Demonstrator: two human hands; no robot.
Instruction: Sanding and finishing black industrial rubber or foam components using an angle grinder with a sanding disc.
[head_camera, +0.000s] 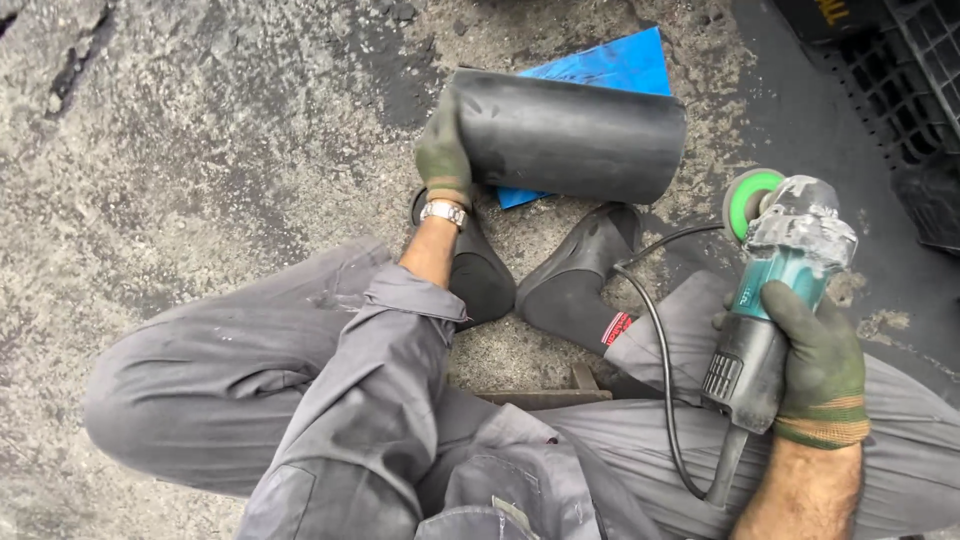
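A: Near side first. What's the right hand doing?

B: Green work glove, fingers wrapped tight round the teal-and-grey handheld angle grinder. Grinder's long axis runs from bottom right up and slightly away; green disc at the far end, black cable trailing back over the grey trousers.

A: Left hand?

B: Gloved too, fingers curled over the near-left rim of the wide black rubbery cylinder. Cylinder lies on its side on the gritty ground, just beyond the black rubber boots. Axis runs left to right, open end at the hand.

A: Any labels?

B: Small red tab at the right boot's cuff. Blue flat sheet under the cylinder, corner pointing away. Dark plastic crate far right.
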